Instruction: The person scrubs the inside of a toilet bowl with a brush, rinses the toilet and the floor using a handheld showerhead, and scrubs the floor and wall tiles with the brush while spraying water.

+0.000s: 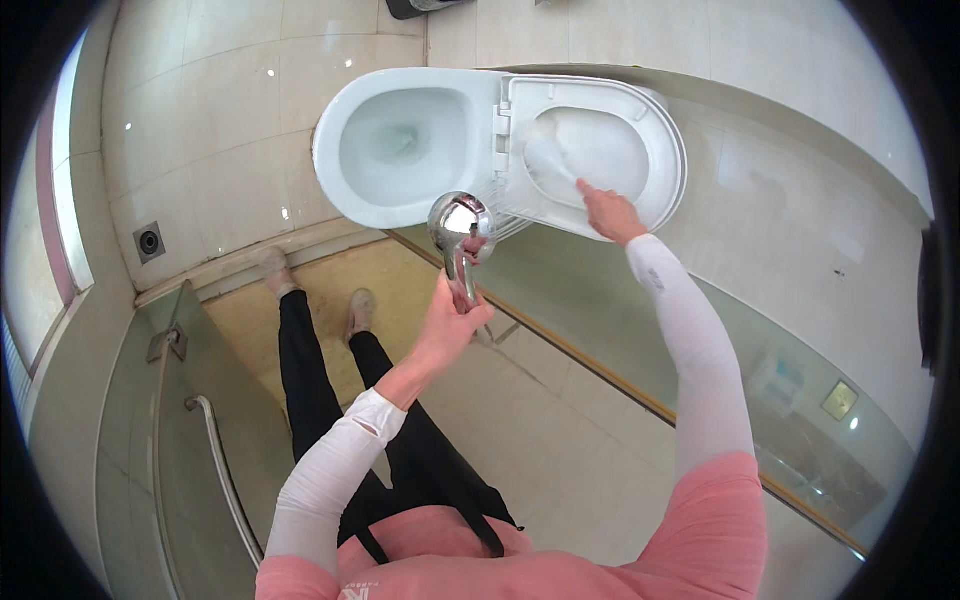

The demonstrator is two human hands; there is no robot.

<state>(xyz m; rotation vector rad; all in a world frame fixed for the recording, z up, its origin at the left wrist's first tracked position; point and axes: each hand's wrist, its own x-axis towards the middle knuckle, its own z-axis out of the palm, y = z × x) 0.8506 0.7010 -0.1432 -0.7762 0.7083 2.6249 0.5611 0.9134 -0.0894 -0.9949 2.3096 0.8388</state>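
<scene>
My left hand (447, 325) is wrapped round the handle of a chrome shower head (461, 222), held just in front of the toilet. Thin streams of water spread from it toward the hinge and lid. The white toilet bowl (328, 150) stands open, with water inside. To its right, the raised seat and lid (672, 165) are joined by a white hinge. Against the lid's near side, my right hand (612, 213) has its fingers closed. A pale, blurred brush-like thing (550, 152) reaches from its fingertips across the lid's inner face; its exact kind is unclear.
A glass panel with a gold-coloured edge rail (600, 385) runs diagonally on the right. At left stands a glass door with a curved metal handle (222, 465). A floor drain (149, 242) sits in the tiles, near a raised sill (290, 250). My feet are below the toilet.
</scene>
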